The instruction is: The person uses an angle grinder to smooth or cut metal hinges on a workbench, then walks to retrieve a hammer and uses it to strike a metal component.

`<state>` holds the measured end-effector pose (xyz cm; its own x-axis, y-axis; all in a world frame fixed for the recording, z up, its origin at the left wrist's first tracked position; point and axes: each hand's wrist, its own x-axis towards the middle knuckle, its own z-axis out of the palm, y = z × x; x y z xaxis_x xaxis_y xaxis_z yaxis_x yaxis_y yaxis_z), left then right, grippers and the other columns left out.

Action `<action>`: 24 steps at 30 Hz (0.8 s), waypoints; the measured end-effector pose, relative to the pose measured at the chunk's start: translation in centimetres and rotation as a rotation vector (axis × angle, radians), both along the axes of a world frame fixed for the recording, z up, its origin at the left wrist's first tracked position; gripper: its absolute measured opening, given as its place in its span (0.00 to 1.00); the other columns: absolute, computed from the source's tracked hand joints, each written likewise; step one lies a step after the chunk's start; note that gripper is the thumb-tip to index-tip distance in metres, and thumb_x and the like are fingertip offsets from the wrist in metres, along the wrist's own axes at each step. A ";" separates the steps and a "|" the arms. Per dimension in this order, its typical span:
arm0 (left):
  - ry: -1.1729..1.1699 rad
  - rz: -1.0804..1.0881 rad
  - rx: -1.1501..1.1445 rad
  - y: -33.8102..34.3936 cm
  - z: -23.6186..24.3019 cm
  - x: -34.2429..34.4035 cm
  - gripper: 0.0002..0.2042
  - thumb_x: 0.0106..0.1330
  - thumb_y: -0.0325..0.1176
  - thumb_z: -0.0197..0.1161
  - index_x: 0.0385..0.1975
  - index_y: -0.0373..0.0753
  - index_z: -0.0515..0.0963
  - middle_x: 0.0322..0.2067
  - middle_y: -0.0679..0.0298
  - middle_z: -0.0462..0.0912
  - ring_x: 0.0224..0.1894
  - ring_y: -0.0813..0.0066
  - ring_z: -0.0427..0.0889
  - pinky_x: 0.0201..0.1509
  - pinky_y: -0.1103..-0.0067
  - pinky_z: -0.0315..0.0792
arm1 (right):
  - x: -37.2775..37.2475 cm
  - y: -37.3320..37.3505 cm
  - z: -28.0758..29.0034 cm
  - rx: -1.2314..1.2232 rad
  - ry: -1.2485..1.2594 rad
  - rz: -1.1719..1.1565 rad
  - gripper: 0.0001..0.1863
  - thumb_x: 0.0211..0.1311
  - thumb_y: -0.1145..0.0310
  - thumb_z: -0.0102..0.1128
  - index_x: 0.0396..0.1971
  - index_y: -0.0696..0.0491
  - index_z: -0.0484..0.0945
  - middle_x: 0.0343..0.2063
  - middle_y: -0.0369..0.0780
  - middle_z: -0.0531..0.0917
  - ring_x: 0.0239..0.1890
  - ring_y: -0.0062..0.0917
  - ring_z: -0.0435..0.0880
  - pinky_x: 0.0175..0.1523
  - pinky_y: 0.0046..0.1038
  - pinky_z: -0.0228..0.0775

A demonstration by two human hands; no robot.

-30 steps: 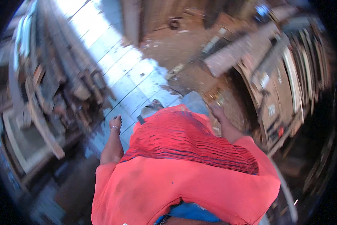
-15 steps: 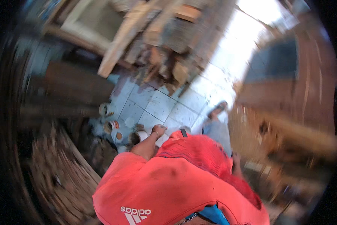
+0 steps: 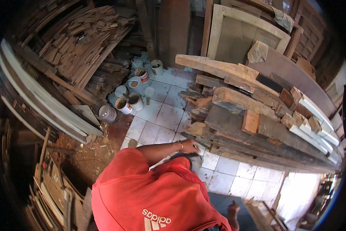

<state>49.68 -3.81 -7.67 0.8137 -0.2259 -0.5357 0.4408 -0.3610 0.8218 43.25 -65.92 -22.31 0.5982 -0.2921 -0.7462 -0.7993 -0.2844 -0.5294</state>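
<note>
Paint tins [image 3: 131, 101] are standing on the tiled floor [image 3: 163, 119] at the left, well clear. The left hand [image 3: 190, 145] is reaching across to the near end of the stacked timber [image 3: 254, 127], fingers curled at a plank end [image 3: 198, 129]; whether they are gripping it I cannot tell. Drawing it out level would probably keep the stack from shifting. The right hand is hidden.

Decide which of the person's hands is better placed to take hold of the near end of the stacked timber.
Left, probably. The left hand reaches out from the red sleeve right up to the near end of the timber stack, at or almost at the wood. The right hand cannot be made out in this view.
</note>
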 end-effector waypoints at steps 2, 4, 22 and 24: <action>-0.357 -0.117 -0.017 -6.1 3.5 2.1 0.22 0.59 0.53 0.69 0.39 0.37 0.84 0.35 0.54 0.86 0.40 0.65 0.84 0.46 0.72 0.76 | 7.5 -9.2 -0.5 0.093 -0.141 0.065 0.22 0.73 0.47 0.44 0.46 0.49 0.80 0.20 0.36 0.73 0.19 0.26 0.72 0.18 0.29 0.61; -0.360 -0.116 0.018 -11.5 7.3 4.5 0.22 0.60 0.52 0.69 0.40 0.37 0.84 0.34 0.55 0.86 0.40 0.67 0.84 0.46 0.73 0.76 | 16.6 -6.9 2.0 -0.006 -0.257 -0.198 0.16 0.65 0.50 0.61 0.35 0.48 0.81 0.19 0.33 0.71 0.19 0.23 0.72 0.20 0.28 0.62; -0.279 -0.761 -0.241 -70.7 13.3 37.8 0.18 0.62 0.38 0.71 0.46 0.33 0.81 0.41 0.59 0.86 0.44 0.73 0.85 0.49 0.77 0.77 | 11.3 -29.7 9.5 -0.224 -0.172 -0.608 0.22 0.61 0.60 0.69 0.47 0.61 0.82 0.40 0.43 0.88 0.41 0.26 0.85 0.49 0.29 0.76; -0.246 -0.809 -0.266 -75.9 12.5 40.1 0.17 0.62 0.38 0.71 0.45 0.33 0.81 0.41 0.60 0.86 0.44 0.74 0.85 0.49 0.77 0.76 | 10.1 -33.5 7.3 -0.260 -0.159 -0.742 0.20 0.61 0.60 0.69 0.45 0.60 0.83 0.38 0.42 0.88 0.40 0.25 0.85 0.48 0.29 0.76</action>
